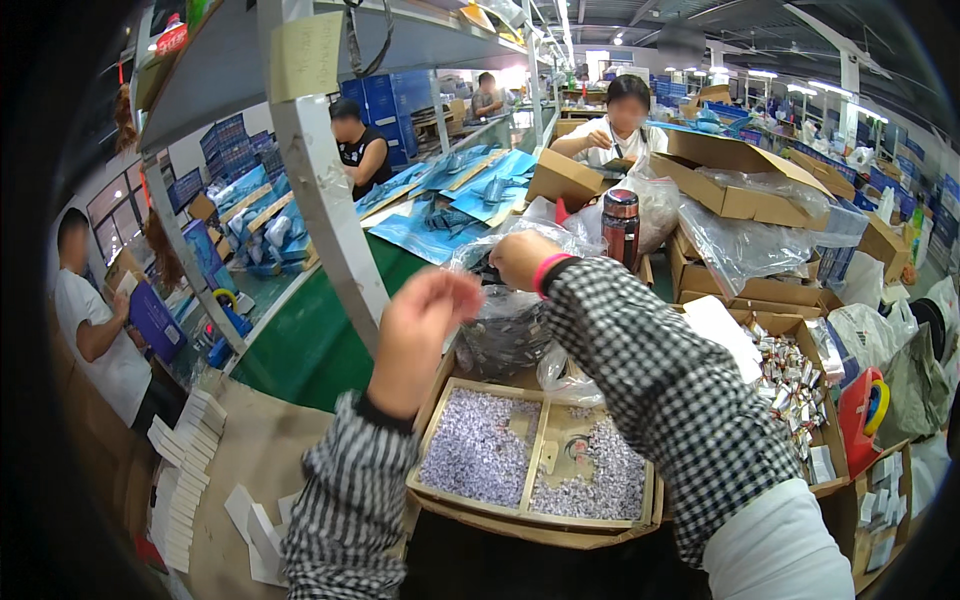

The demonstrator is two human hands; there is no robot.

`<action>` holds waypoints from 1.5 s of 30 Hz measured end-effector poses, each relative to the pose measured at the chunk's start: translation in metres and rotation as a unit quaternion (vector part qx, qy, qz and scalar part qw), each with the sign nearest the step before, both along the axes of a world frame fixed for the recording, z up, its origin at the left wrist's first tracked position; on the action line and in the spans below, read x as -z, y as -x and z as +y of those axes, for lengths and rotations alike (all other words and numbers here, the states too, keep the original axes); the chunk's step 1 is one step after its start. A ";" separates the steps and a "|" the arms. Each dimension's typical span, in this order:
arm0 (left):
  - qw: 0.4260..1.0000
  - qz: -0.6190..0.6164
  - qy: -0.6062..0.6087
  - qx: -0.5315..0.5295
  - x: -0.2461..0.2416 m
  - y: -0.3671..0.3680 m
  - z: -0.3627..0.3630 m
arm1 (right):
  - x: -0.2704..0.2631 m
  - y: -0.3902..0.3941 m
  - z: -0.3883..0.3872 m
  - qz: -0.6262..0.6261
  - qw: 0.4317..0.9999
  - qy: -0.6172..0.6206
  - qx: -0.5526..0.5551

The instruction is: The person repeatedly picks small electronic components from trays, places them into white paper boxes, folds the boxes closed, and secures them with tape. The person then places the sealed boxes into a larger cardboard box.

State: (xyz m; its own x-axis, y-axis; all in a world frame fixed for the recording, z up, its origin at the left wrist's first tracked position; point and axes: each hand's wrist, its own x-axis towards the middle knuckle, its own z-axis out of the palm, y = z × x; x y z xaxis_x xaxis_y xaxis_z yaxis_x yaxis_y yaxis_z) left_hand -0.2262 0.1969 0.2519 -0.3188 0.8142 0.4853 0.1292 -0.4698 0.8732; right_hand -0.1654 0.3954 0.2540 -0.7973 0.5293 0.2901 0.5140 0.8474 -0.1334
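Note:
My left hand (424, 330) is raised left of a clear plastic bag (504, 341) of dark small parts, its fingers bent and blurred; whether it holds anything I cannot tell. Over the bag's opening is my right hand (523, 259), fingers curled down with the tips hidden, and a pink band on the wrist. Whether it grips something is not visible. Below both hands lies a two-compartment wooden tray (534, 450), with many tiny whitish-purple pieces in each compartment. The tray rests on a cardboard box. Checked sleeves cover both forearms.
A red vacuum flask (620, 225) stands beyond my right hand. At right is a carton of small wrapped parts (787, 367); at left, white small boxes (187, 472) stand in rows. A metal shelf post (319, 172) rises near my left hand. Several people work farther back.

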 end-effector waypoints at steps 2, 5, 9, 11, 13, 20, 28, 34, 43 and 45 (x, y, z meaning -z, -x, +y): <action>0.998 -0.007 -0.065 0.024 -0.010 0.019 0.062 | 0.004 0.019 0.017 -0.116 0.987 0.074 0.081; 0.941 0.272 0.192 -0.065 0.001 0.053 0.128 | 0.007 0.043 0.037 -0.262 0.954 0.086 0.122; 0.566 0.720 0.388 0.100 0.019 0.089 0.181 | 0.018 0.050 0.052 -0.262 0.952 0.135 0.076; 0.450 0.762 0.446 0.133 0.024 0.096 0.199 | 0.024 0.051 0.057 -0.253 0.954 0.155 0.051; 0.419 0.733 0.519 0.135 0.027 0.101 0.210 | 0.031 0.053 0.062 -0.244 0.954 0.174 0.032; 0.652 0.661 0.366 0.056 0.056 0.120 0.193 | 0.034 0.052 0.068 -0.212 0.948 0.232 -0.053; 0.866 0.391 0.310 -0.028 0.035 0.088 0.172 | 0.046 0.034 0.068 0.097 0.938 0.329 -0.054; 0.896 0.238 0.375 -0.034 0.021 0.070 0.166 | 0.041 0.033 0.064 0.115 0.931 0.342 -0.047; 0.910 0.212 0.356 -0.002 -0.005 0.069 0.157 | 0.013 0.030 0.064 0.068 0.906 0.384 -0.163; 0.905 0.219 0.363 -0.014 -0.012 0.065 0.153 | 0.012 0.033 0.069 0.025 0.952 0.250 -0.172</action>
State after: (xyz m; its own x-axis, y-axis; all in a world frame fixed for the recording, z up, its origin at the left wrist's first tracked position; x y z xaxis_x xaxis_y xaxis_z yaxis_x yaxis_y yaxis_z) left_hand -0.2913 0.3503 0.2636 -0.2499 0.9640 -0.0910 0.5412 0.2170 0.8124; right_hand -0.1984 0.4647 0.2423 -0.9405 0.3206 0.1121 0.1995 0.7886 -0.5817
